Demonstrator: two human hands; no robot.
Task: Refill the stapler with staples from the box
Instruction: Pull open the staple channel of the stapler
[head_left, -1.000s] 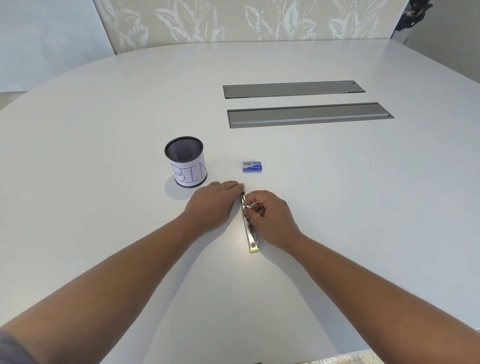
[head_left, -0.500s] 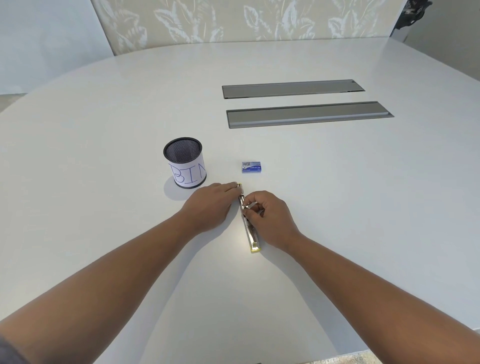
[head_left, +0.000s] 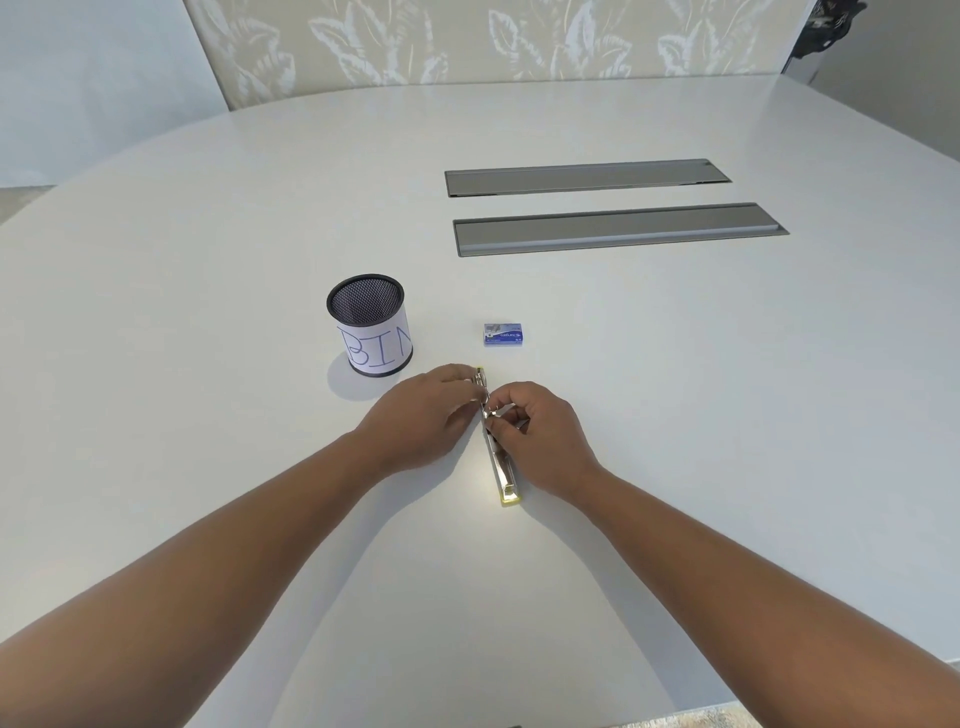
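Two hands, left hand (head_left: 421, 415), right hand (head_left: 540, 436), gripping opened stapler (head_left: 501, 467)

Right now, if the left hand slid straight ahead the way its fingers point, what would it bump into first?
Probably the stapler: the left hand points right, with its fingers already on the stapler's far end. Just past it is the right hand.
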